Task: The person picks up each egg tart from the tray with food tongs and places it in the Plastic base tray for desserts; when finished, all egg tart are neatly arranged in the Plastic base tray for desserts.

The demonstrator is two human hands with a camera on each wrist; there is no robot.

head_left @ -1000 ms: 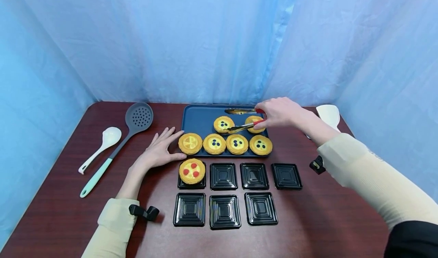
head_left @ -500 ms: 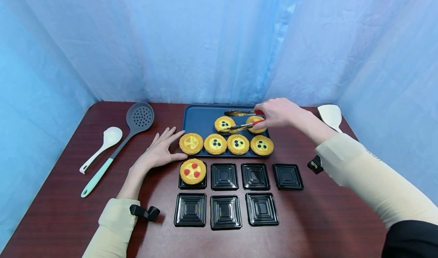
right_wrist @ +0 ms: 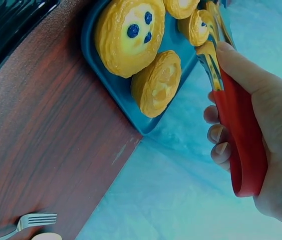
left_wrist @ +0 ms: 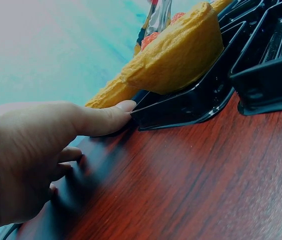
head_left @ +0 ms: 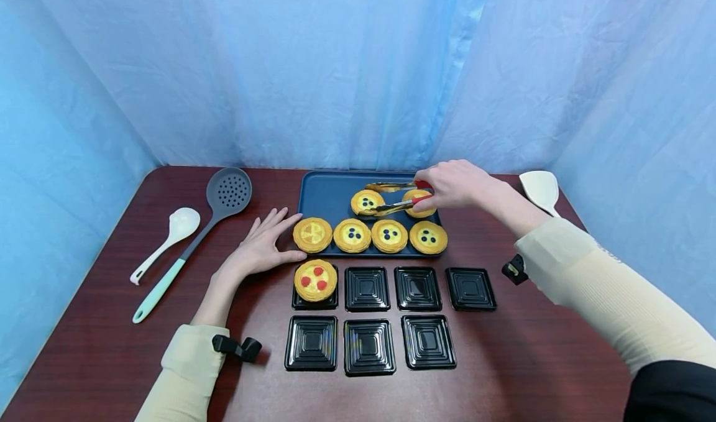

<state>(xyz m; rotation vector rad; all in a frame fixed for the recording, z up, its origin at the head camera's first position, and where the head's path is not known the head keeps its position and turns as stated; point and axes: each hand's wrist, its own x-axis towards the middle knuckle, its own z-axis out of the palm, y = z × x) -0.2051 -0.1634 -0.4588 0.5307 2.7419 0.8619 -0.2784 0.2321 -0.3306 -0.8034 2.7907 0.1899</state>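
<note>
My right hand (head_left: 455, 184) holds red-handled tongs (right_wrist: 240, 135), their metal arms spread on either side of a blueberry-topped egg tart (head_left: 367, 202) in the back row of the blue tray (head_left: 330, 192). In the right wrist view the fingers and thumb wrap the red handles. With fingers spread, my left hand (head_left: 263, 245) lies at the tray's left edge, its index fingertip beside a tart with a pale yellow topping (head_left: 312, 235). The left thumb reaches the corner of a black plastic box (left_wrist: 190, 102) that bears a tart with red pieces (head_left: 316, 280).
Several more black boxes (head_left: 368, 346) form two rows in front of the tray. A white ladle (head_left: 181, 223) and a grey skimmer (head_left: 229, 192) lie left; a white spatula (head_left: 539, 191) lies right. A fork (right_wrist: 38, 219) shows in the right wrist view. Curtains (head_left: 358, 68) surround the table.
The far arm of the tongs sits slightly lower, a little nearer the blueberry tart. My left hand stays where it was, and the tarts keep their places.
</note>
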